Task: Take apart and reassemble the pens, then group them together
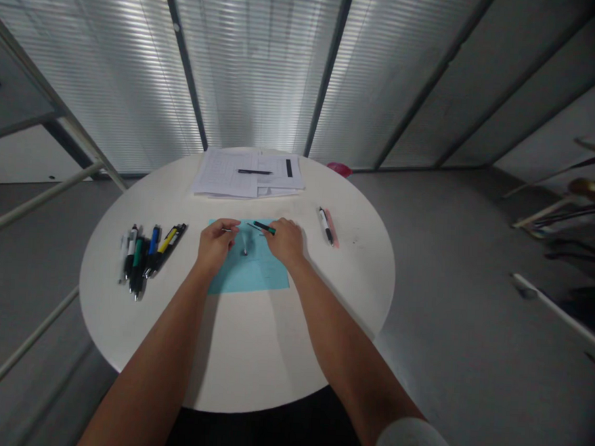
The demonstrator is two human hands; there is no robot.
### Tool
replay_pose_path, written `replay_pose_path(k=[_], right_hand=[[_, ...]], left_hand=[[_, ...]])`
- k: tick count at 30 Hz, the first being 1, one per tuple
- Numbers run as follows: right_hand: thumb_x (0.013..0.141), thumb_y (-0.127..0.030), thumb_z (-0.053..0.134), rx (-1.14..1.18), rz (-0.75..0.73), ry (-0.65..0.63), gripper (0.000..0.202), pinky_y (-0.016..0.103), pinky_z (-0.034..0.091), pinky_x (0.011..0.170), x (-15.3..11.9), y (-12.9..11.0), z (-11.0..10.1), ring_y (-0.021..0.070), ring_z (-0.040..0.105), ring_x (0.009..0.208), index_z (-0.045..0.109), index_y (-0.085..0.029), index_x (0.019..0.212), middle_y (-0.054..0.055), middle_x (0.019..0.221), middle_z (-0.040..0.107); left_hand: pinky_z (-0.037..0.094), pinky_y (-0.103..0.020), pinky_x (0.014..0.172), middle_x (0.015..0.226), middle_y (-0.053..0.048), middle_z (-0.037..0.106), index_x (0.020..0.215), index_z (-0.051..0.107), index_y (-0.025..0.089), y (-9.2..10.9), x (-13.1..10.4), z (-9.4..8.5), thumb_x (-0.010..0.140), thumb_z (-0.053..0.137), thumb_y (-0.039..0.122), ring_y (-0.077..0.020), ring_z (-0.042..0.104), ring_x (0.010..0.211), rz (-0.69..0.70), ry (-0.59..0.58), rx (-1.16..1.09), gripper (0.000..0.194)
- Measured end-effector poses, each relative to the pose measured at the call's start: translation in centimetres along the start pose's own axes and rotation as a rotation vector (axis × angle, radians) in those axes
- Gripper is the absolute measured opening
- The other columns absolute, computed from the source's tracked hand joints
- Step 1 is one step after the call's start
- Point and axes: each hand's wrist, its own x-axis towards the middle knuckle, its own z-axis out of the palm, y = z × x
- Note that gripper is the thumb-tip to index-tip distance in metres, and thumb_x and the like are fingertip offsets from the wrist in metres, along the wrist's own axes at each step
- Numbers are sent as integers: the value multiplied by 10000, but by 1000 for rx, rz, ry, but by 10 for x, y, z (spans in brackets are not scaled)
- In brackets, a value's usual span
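Observation:
A light blue sheet (248,280) lies on the white round table (242,352), under both hands. My right hand (285,241) is closed around a green-and-black pen part (264,227), which points left over the sheet's far edge. Just beside that part shows a thin dark stick (252,225); whether it is held or lying down I cannot tell. Facing it, my left hand (216,246) has its fingertips pinched together, with something thin and small at them that is too fine to name. Between the hands, a small pale piece with a dark tip (244,250) rests on the sheet.
Several pens (138,259) in different colours lie at the table's left. A white-and-black pen (325,225) lies by a pink strip (333,228) on the right. Farther back, a black pen (255,172) rests on stacked papers (225,174). A white metal frame (42,199) stands left.

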Motion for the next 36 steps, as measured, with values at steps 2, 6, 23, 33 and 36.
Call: replay_pose_path(k=[2,6,23,33,36], right_hand=[[899,-389,578,11,-7,2,215,354,401,813,0,0,1,237,584,960,711,-224,934,89,976,671],[914,-387,557,8,-16,13,227,365,397,829,0,1,3,243,575,969,697,-209,933,104,990,660],[982,-373,413,390,-262,30,265,287,419,865,-3,-11,5,184,558,979,603,-198,1040,59,1008,660],[966,-432,440,391,-249,76,348,291,398,927,-5,-9,1,175,588,998,614,-243,1201,30,1117,699],[961,-490,428,355,-258,15,376,287,395,900,-5,-10,-1,164,607,963,666,-259,1136,24,1040,724]], left_hand=[[326,-250,420,683,-31,628,819,736,197,0,0,0,646,672,168,-109,473,473,-4,2,-17,186],[332,-251,420,702,-35,644,811,738,196,2,0,2,639,667,156,-110,481,476,-13,9,-26,190],[386,-292,509,518,-29,567,647,732,187,17,-5,12,706,743,283,-171,536,550,61,-72,153,114],[528,-303,606,888,-86,702,888,565,187,11,5,5,771,684,462,-148,648,655,-104,84,-329,322],[545,-335,686,873,-80,701,896,546,192,14,6,5,775,694,431,-161,671,693,-142,70,-427,306]])
